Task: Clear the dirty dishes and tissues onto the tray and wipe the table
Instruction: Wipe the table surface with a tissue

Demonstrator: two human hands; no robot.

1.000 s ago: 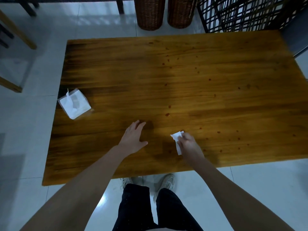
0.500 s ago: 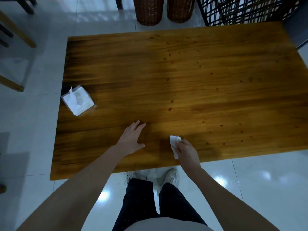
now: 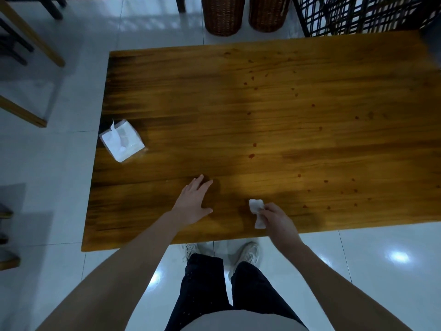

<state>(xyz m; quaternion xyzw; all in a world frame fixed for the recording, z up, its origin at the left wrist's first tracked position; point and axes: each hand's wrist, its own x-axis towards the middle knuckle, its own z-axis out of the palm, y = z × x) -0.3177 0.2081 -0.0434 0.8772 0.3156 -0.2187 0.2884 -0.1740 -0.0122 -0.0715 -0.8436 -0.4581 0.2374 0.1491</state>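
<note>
Head camera shows a tissue pack at the left edge of the worktop, then the left hand lying flat on the wood, fingers straight and close together, thumb spread. Near the front edge the right hand pinches a crumpled white tissue in curled fingers, its long axis running front-to-back. Reddish spots dot the wood to the right.

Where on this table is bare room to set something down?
The table is bare between the tissue pack at the left edge and the far edge. The right half holds only reddish spots. The near edge is crowded: the left hand rests flat there, the right hand pinches a tissue.
</note>
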